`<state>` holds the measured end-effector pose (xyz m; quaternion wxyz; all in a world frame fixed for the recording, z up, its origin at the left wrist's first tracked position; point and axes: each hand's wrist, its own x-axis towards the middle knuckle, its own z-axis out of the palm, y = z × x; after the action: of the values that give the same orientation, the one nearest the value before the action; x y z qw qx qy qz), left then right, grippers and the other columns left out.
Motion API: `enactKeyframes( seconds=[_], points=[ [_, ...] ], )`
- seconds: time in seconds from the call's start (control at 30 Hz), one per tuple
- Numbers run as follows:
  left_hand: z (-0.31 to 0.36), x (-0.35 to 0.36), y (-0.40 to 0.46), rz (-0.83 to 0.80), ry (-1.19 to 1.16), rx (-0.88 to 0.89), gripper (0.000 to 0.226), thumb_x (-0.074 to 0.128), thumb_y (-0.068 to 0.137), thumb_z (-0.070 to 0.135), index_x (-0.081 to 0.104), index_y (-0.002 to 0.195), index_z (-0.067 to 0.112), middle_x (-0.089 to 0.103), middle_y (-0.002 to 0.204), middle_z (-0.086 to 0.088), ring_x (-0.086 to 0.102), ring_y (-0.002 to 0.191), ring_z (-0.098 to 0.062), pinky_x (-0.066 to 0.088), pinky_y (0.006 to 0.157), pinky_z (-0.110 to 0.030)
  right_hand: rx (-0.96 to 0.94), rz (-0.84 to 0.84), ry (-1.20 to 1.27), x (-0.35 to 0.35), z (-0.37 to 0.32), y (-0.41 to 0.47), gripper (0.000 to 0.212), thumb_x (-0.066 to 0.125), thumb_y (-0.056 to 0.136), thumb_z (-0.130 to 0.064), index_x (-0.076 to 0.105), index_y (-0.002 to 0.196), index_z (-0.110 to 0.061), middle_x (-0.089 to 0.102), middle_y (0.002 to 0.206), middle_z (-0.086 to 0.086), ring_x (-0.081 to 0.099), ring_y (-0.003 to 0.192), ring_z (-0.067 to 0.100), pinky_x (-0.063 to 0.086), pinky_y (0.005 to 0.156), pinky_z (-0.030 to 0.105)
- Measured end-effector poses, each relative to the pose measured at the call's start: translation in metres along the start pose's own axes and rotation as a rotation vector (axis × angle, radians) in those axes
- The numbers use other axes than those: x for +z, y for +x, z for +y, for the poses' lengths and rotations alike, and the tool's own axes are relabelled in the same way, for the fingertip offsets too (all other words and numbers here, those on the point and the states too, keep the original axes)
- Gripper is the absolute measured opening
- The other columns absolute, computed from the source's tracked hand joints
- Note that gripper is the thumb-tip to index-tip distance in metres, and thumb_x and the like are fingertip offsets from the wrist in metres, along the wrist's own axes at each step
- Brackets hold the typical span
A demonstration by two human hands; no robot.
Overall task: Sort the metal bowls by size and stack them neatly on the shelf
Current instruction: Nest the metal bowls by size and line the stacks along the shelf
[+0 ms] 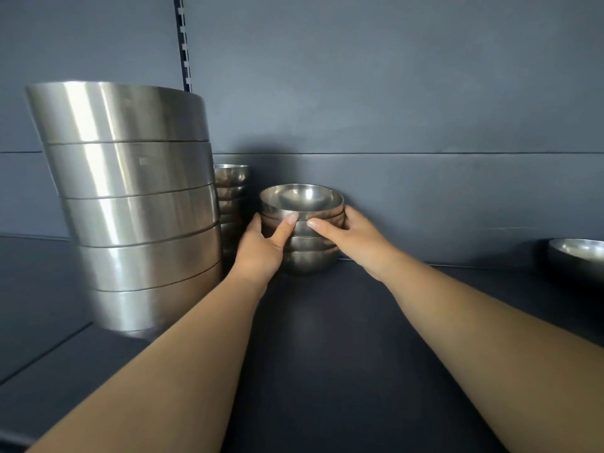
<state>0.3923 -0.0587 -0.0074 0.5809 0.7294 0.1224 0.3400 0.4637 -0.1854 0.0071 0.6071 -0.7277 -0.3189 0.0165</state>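
Both bare arms outstretched, left hand [261,250] and right hand [353,238] cupped inward, thumbs up.

Three stacks of metal bowls stand on one shelf [327,354]: a stack of six large bowls [130,204] at nine o'clock, a partly hidden small stack [232,188] behind it, and a stack of four small bowls [302,223] at center. One single bowl [578,253] sits at three o'clock.
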Motion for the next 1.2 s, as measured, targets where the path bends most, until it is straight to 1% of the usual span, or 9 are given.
enactKeyframes(
  seconds=[0.2,0.3,0.43,0.53,0.63,0.73,0.87,1.1,1.2],
  points=[
    [0.008,0.001,-0.008,0.016,0.022,0.02,0.075,0.055,0.086,0.044,0.025,0.146,0.01,0.036,0.15,-0.007,0.034,0.137,-0.022,0.027,0.112,-0.031,0.044,0.042,-0.057,-0.001,-0.009,-0.012,0.072,0.067,0.054,-0.06,0.06,0.112,-0.018,0.066,0.113,-0.002,0.061,0.109,0.02,0.046,0.099,0.036],
    [0.029,0.0,-0.022,0.128,0.09,0.144,0.069,0.045,0.092,0.042,0.02,0.147,0.01,0.025,0.155,-0.007,0.022,0.143,-0.02,0.017,0.112,-0.025,0.114,0.127,-0.128,-0.012,-0.021,-0.024,0.071,0.059,0.08,-0.052,0.043,0.134,-0.009,0.047,0.137,0.004,0.045,0.127,0.021,0.034,0.101,0.026],
    [0.057,0.01,-0.059,0.173,0.132,0.449,0.055,0.042,0.096,0.032,0.029,0.144,0.008,0.029,0.153,-0.005,0.023,0.142,-0.014,0.011,0.105,-0.011,0.077,0.266,-0.347,-0.043,-0.04,-0.053,0.028,0.05,0.088,-0.048,0.046,0.075,-0.023,0.045,0.098,0.004,0.041,0.092,0.015,0.031,0.08,0.024],
    [0.062,0.033,-0.084,0.027,0.174,0.512,0.05,0.045,0.095,0.027,0.038,0.139,0.003,0.039,0.147,-0.009,0.032,0.138,-0.018,0.015,0.101,-0.009,0.05,0.4,-0.565,-0.073,-0.059,-0.095,0.039,0.046,0.092,-0.042,0.043,0.064,-0.014,0.052,0.085,0.015,0.048,0.086,0.025,0.024,0.066,0.026],
    [0.066,0.057,-0.108,-0.257,0.32,0.605,0.051,0.05,0.092,0.031,0.044,0.136,0.006,0.043,0.145,-0.007,0.033,0.137,-0.017,0.014,0.102,-0.009,-0.015,0.518,-0.762,-0.108,-0.074,-0.146,0.037,0.045,0.092,-0.04,0.063,0.098,-0.008,0.061,0.122,0.014,0.053,0.114,0.028,0.029,0.075,0.028],
    [0.077,0.08,-0.131,-0.549,0.391,0.66,0.061,0.056,0.086,0.04,0.04,0.14,0.018,0.034,0.15,0.005,0.026,0.14,-0.008,0.011,0.106,-0.01,-0.049,0.714,-0.814,-0.142,-0.083,-0.203,0.048,0.05,0.09,-0.041,0.054,0.127,-0.012,0.055,0.134,0.006,0.048,0.125,0.023,0.031,0.092,0.024],
    [0.095,0.121,-0.156,-0.796,0.252,0.451,0.076,0.06,0.079,0.049,0.027,0.144,0.027,0.027,0.153,0.008,0.028,0.14,-0.012,0.024,0.116,-0.031,0.034,0.919,-0.767,-0.172,-0.079,-0.271,0.056,0.056,0.086,-0.041,0.047,0.132,-0.01,0.049,0.14,0.007,0.043,0.129,0.023,0.028,0.09,0.021],
    [0.097,0.185,-0.185,-0.986,-0.025,-0.04,0.108,0.061,0.066,0.069,0.01,0.149,0.022,0.019,0.156,0.005,0.025,0.141,-0.016,0.023,0.117,-0.036,0.27,0.877,-0.264,-0.19,-0.042,-0.31,0.079,0.061,0.082,-0.043,0.025,0.145,-0.011,0.032,0.151,0.003,0.031,0.138,0.018,0.027,0.101,0.026],
    [0.102,0.196,-0.193,-1.028,-0.142,-0.141,0.081,0.059,0.081,0.052,0.024,0.145,0.018,0.034,0.149,0.006,0.032,0.135,-0.012,0.026,0.115,-0.035,0.286,0.858,-0.029,-0.199,-0.036,-0.311,0.086,0.063,0.079,-0.045,0.022,0.146,-0.012,0.029,0.152,0.001,0.03,0.138,0.018,0.025,0.104,0.028]
  ],
)
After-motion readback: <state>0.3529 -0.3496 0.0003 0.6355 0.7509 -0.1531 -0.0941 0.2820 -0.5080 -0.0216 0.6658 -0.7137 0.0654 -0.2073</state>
